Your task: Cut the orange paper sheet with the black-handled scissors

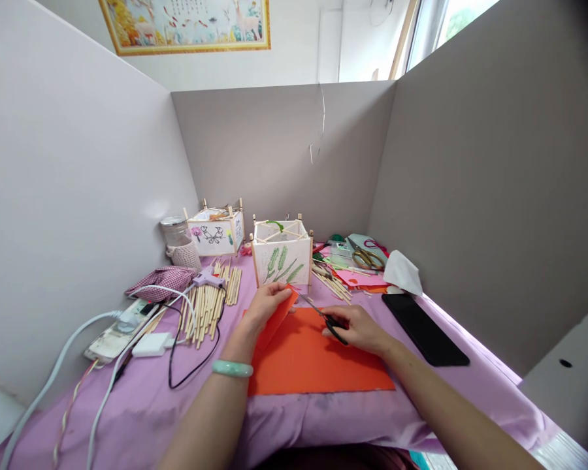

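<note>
Head view: the right hand [360, 328] has its fingers closed through the handles of the scissors [323, 315], blades pointing far-left into the orange paper [313, 359]. That sheet lies flat on the purple-covered worktop [142, 418], near the centre. The left hand [267, 303] pinches the sheet's far-left flap and lifts it, apparently to keep the edge taut for the blades. A paper lantern [281, 258] stands just beyond, bamboo sticks [208, 303] to the left.
</note>
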Demonstrator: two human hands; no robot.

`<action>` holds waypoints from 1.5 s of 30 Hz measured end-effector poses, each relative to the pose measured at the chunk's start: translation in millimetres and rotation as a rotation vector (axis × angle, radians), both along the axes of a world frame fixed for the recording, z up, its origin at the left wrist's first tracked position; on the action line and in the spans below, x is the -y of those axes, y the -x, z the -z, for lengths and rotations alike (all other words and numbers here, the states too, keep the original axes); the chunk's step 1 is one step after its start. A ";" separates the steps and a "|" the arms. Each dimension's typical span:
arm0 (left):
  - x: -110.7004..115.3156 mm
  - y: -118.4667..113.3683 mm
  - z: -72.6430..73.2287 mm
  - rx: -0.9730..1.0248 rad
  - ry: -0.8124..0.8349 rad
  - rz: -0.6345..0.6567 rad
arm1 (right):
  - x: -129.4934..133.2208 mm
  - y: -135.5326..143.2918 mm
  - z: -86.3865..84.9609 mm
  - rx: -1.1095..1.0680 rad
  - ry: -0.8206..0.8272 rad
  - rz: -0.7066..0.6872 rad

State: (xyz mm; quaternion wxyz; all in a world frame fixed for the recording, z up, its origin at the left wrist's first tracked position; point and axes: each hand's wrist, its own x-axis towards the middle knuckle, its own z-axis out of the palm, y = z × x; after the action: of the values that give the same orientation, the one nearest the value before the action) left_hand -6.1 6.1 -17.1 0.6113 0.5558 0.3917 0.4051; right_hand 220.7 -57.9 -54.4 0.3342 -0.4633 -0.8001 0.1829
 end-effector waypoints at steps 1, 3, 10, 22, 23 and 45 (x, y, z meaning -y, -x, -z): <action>0.5 -0.8 0.2 0.000 -0.003 0.008 | -0.2 0.0 0.4 -0.001 -0.002 -0.001; 1.7 -2.3 0.5 -0.004 -0.021 0.021 | -0.7 -0.1 1.8 -0.005 -0.005 -0.003; 3.9 -4.3 0.5 -0.006 -0.038 0.038 | -0.7 0.1 5.5 -0.034 0.007 -0.021; 2.2 -4.6 3.7 0.001 -0.052 0.054 | -1.5 -0.1 6.1 -0.052 0.007 -0.027; 1.8 -4.6 4.1 -0.001 -0.053 0.053 | -1.8 -0.3 6.7 -0.053 0.006 -0.026; -0.1 -3.9 5.7 -0.034 -0.028 0.037 | -3.0 -2.1 6.3 -0.036 -0.043 -0.046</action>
State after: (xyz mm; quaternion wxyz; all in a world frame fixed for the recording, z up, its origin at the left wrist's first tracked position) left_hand -2.2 6.2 -22.8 0.6039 0.5782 0.3860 0.3899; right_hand 222.8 -54.9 -60.6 0.3541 -0.4343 -0.8081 0.1817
